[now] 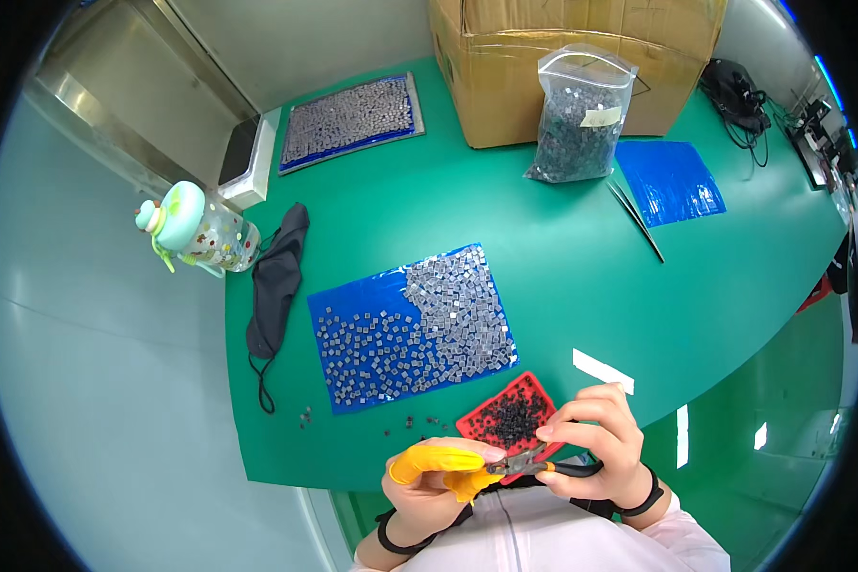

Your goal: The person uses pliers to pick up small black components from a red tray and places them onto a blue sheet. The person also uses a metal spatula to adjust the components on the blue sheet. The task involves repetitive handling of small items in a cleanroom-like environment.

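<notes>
My right hand [602, 443] grips a small pair of pliers [519, 463] with dark handles and orange accents. The jaws point left, toward my left hand [419, 491]. Yellow finger covers [436, 460] sheathe some of my left fingers, which are pinched together at the jaw tips; what they hold is too small to name. Both hands are over the near edge of a red tray [464, 425] with many tiny black pieces [513, 416] in it. Beyond the tray lies a blue sheet [351, 299] covered with small grey square pieces [462, 310], packed densest on its right side.
Loose dark bits [410, 421] lie left of the tray. A black mask [278, 276] and a bottle [200, 229] are at the left. Farther back are a filled blue-edged panel [353, 119], a cardboard box [486, 91], a zip bag [577, 138], tweezers [637, 221] and another blue sheet [672, 181].
</notes>
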The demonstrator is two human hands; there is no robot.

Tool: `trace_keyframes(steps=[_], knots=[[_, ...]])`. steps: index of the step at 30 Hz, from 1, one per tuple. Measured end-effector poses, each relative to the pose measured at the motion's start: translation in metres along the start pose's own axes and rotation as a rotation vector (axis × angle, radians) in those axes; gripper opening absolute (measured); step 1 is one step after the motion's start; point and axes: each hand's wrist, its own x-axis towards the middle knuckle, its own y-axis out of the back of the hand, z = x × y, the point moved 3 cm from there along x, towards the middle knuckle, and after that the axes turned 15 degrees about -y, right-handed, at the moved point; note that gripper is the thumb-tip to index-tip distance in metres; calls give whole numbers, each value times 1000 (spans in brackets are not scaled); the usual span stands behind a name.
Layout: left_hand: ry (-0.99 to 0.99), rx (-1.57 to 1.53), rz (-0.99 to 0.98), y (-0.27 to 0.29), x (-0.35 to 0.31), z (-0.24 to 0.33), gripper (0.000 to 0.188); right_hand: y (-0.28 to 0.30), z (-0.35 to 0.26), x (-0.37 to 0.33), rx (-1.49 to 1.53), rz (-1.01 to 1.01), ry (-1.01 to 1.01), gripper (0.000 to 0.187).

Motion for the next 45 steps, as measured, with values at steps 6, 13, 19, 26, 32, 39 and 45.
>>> trace_keyframes(steps=[6, 13, 19, 26, 32, 39, 45], knots=[[80, 37, -20, 15, -9, -1, 19, -2, -1, 0, 31, -11, -3, 44], [121, 86, -33, 20, -18, -6, 26, -4, 0, -1, 11, -21, -8, 44], [269, -163, 111, 9, -12, 2, 30, -6, 1, 0, 1, -7, -9, 44], [503, -364, 174, 17, -15, -13, 37, -5, 5, 3, -13, 20, -55, 43], [699, -404, 239, 24, -2, -15, 51, 0, 19, 1, -216, -2, -91, 41], [685, -776, 263, 29, -3, -18, 58, 1, 25, 0, -396, -136, -67, 40], [661, -560, 263, 28, 4, -14, 55, 2, 31, -1, -425, -131, -75, 44]])
